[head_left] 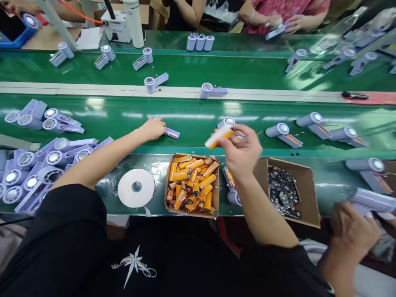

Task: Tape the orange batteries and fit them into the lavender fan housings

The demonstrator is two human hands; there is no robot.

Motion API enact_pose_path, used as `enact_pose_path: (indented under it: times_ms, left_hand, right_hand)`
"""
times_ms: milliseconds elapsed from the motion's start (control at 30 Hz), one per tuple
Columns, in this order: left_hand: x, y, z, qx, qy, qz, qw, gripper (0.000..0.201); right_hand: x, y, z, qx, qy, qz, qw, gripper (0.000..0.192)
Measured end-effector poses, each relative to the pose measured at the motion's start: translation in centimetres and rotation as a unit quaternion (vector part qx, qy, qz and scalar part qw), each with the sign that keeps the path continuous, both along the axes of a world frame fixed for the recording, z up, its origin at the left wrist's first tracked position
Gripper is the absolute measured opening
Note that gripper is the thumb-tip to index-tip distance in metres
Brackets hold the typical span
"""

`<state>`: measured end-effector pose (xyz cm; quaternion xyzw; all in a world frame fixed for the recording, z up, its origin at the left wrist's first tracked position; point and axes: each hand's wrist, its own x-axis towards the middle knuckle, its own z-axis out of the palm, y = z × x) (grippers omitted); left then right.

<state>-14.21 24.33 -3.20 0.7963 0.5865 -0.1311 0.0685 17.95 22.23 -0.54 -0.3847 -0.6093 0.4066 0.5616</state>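
Orange battery pinched in right hand's fingers, over belt's near side.
Lavender housing, left on belt, partly covered by left hand; finger closure hidden. Battery could be dropped if pinch slips.

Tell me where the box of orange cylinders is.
In the head view, the box sits near the centre, right of the white roll on the bench.
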Motion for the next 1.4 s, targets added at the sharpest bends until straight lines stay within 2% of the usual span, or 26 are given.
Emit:
enact_pose_path:
  times_ms: [67, 133, 233, 367, 533, 600, 733, 833, 867, 933, 1000, 1033, 1100, 1133, 1200, 1233, 1300, 1400]
  left_hand:
    - [-1.0, 1.9, -0.3, -0.026, -0.004, -0.001, 1.000, 0.024]
    - [-2.0, 2.4, -0.4, -0.047, -0.041, 0.009, 0.998, 0.026]
    - [-2.5, 2.2, -0.5, -0.029, -0.130, 0.064, 0.989, 0.033]
    - [-1.2, 1.9, -1.2, 0.023, -0.157, 0.123, 0.980, 0.035]
    - [0.8, 2.4, -2.1, 0.037, -0.163, 0.154, 0.974, 0.032]
    - [1.3, 2.5, -2.3, 0.042, -0.166, 0.165, 0.971, 0.032]
    - [2.5, 2.9, -2.3, 0.048, -0.166, 0.179, 0.969, 0.037]
    - [3.8, 2.6, -1.0, 0.052, -0.161, 0.176, 0.970, 0.040]
    - [4.2, 1.9, -0.3, 0.061, -0.160, 0.172, 0.970, 0.043]
    - [4.5, -1.3, 1.5, 0.089, -0.156, 0.160, 0.971, 0.049]
    - [3.9, -6.9, 2.9, 0.101, -0.152, 0.139, 0.973, 0.050]
    - [3.3, -10.4, 3.3, 0.090, -0.148, 0.126, 0.977, 0.045]
    - [1.4, -18.0, 2.9, 0.039, -0.145, 0.088, 0.985, 0.031]
    - [0.3, -21.6, 2.2, 0.018, -0.145, 0.071, 0.987, 0.032]
    - [-1.7, -27.4, 0.2, 0.015, -0.141, 0.041, 0.989, 0.053]
    - [-2.5, -29.5, -0.9, 0.019, -0.135, 0.039, 0.990, 0.062]
    - [-3.4, -31.8, -2.5, 0.033, -0.130, 0.038, 0.990, 0.066]
    - [-3.1, -32.6, -3.0, 0.034, -0.145, 0.026, 0.988, 0.060]
  right_hand:
    - [-3.0, 3.2, -1.0, 0.004, -0.049, 0.103, 0.993, 0.045]
    - [-6.0, 5.7, -2.3, 0.012, -0.127, 0.185, 0.974, 0.041]
    - [-9.5, 7.9, -3.9, 0.027, -0.260, 0.254, 0.931, 0.037]
    - [-11.3, 8.4, -4.3, 0.047, -0.438, 0.267, 0.857, 0.039]
    - [-11.3, 7.1, -3.9, 0.082, -0.655, 0.232, 0.714, 0.045]
    - [-11.6, 6.7, -4.0, 0.092, -0.690, 0.236, 0.678, 0.048]
    - [-13.3, 7.3, -4.0, 0.101, -0.701, 0.279, 0.649, 0.050]
    - [-13.6, 8.1, -2.5, 0.103, -0.691, 0.305, 0.647, 0.043]
    - [-13.1, 8.1, -1.6, 0.102, -0.679, 0.313, 0.657, 0.041]
    - [-10.9, 7.0, 0.5, 0.103, -0.638, 0.315, 0.695, 0.038]
    - [-7.2, 4.5, 2.5, 0.112, -0.590, 0.317, 0.734, 0.035]
    - [-5.2, 2.7, 3.2, 0.124, -0.567, 0.330, 0.744, 0.034]
    - [-1.5, -1.0, 3.6, 0.156, -0.535, 0.374, 0.741, 0.031]
    - [-0.2, -2.7, 3.4, 0.174, -0.533, 0.379, 0.736, 0.032]
    - [1.0, -5.4, 2.5, 0.203, -0.558, 0.346, 0.726, 0.037]
    - [1.0, -6.3, 2.1, 0.208, -0.581, 0.318, 0.720, 0.037]
    - [0.2, -7.3, 1.3, 0.207, -0.618, 0.274, 0.708, 0.033]
    - [-1.1, -8.0, 1.2, 0.213, -0.646, 0.236, 0.694, 0.028]
